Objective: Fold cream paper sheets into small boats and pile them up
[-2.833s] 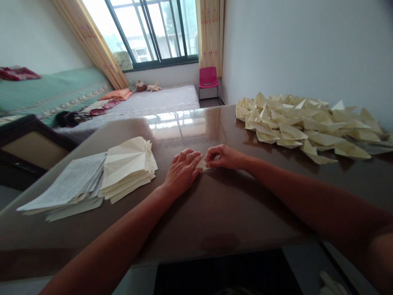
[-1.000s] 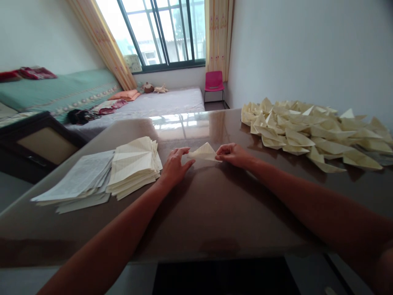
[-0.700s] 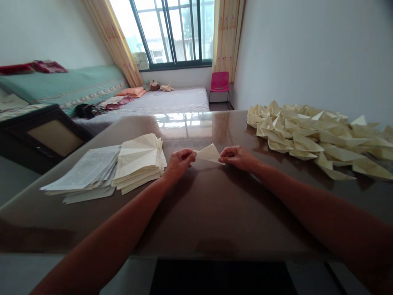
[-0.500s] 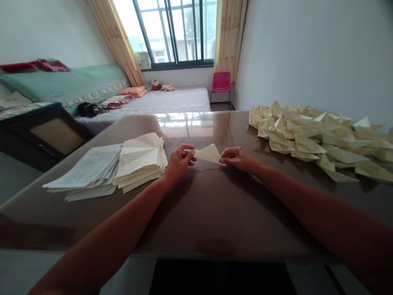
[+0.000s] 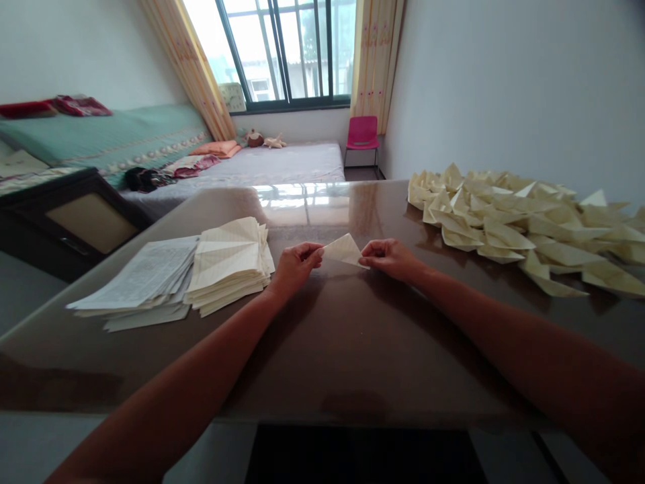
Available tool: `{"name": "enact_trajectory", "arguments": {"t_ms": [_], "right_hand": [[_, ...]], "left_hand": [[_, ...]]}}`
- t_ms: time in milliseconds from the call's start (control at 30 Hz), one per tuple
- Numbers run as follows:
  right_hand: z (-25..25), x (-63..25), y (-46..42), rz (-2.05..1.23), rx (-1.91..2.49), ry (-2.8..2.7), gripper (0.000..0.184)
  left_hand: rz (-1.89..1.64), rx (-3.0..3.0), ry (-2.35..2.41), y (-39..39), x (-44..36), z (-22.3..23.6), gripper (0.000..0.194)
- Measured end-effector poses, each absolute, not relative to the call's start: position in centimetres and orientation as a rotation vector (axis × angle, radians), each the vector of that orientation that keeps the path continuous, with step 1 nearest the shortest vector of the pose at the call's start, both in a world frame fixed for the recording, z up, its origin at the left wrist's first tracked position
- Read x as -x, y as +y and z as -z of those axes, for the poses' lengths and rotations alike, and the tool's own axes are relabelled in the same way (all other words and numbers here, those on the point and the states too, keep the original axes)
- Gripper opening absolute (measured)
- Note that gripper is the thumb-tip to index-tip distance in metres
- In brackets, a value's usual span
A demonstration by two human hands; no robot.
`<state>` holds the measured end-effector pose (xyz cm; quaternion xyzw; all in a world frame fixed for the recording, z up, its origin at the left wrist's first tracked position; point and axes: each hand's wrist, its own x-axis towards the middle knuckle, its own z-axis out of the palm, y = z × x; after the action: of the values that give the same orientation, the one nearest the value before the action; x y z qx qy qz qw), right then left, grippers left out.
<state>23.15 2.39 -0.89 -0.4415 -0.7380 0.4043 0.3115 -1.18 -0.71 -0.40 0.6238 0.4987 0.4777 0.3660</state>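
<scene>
Between my hands, just above the brown glossy table (image 5: 322, 363), is a folded paper (image 5: 345, 249), cream-coloured and triangular with its peak upward. My left hand (image 5: 297, 263) pinches its left corner between thumb and fingers. At the lower right corner, my right hand (image 5: 388, 258) pinches it the same way. A stack of creased cream sheets (image 5: 226, 259) lies to the left of my left hand. Beyond my right hand spreads a heap of folded paper boats (image 5: 514, 222).
Left of the creased stack lies a pile of printed sheets (image 5: 141, 275), partly touching it. A dark cabinet (image 5: 91, 215) stands beyond the table's left edge. Behind the table are a bed (image 5: 297, 161) and a pink chair (image 5: 363, 134). A white wall (image 5: 514, 87) runs along the right.
My left hand's fingers have closed in more tightly at the paper's left corner. The right hand keeps its pinch, and the paper has hardly moved.
</scene>
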Motion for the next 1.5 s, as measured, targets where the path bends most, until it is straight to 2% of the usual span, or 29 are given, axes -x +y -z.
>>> {"name": "enact_trajectory", "arguments": {"t_ms": [267,567,833,1500], "right_hand": [[0.6,-23.2,2.4,-1.078,1.162,-1.937,0.030],[-0.2,-23.4,2.1,-1.403,1.086,-1.887,0.034],[-0.3,-23.0,2.0,-1.260,1.028,-1.976,0.034],[-1.3,-22.7,1.3,-1.469,1.009,-1.891,0.038]], "left_hand": [[-1.072,-1.751,1.417,-0.9,1.3,0.0,0.038],[-1.006,-1.580,1.362,-1.4,0.9,-0.6,0.039],[-0.953,-1.878,1.415,-1.4,0.8,-0.7,0.040],[-0.951,-1.833,1.333,-1.6,0.8,-0.8,0.046]]}}
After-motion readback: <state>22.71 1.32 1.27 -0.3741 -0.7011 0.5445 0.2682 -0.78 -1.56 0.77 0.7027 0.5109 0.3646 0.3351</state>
